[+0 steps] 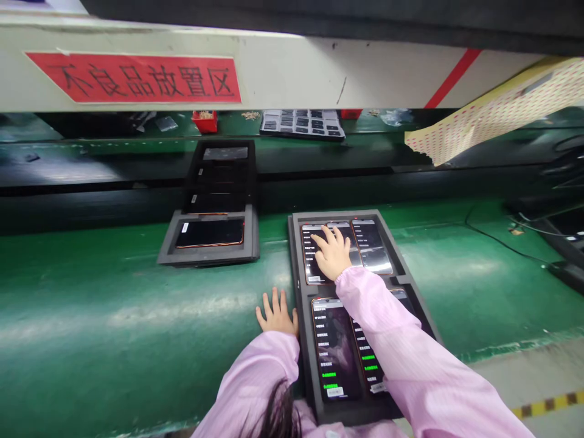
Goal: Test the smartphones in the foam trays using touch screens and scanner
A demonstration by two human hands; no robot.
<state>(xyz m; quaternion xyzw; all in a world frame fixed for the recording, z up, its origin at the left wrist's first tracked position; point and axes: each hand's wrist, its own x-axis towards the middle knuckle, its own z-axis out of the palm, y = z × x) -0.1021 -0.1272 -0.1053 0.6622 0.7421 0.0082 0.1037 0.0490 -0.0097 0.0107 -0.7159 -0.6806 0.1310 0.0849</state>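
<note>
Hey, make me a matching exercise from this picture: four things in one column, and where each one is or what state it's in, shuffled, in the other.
1. left hand
2. right hand
3. phone in the small tray
4. red sign

A. on the white beam
B. flat on the green belt
C. screen dark
D. fingertips on a lit phone

Pairs: 1-B, 2-D, 3-C, 4-A.

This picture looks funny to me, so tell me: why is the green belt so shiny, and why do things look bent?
Head view: pale glare streaks lie on the green conveyor belt and the phone screens; head view: the wide lens bows the white beam with the red sign and stretches the pink sleeves; head view: the right hand looks sharp, not blurred.
</note>
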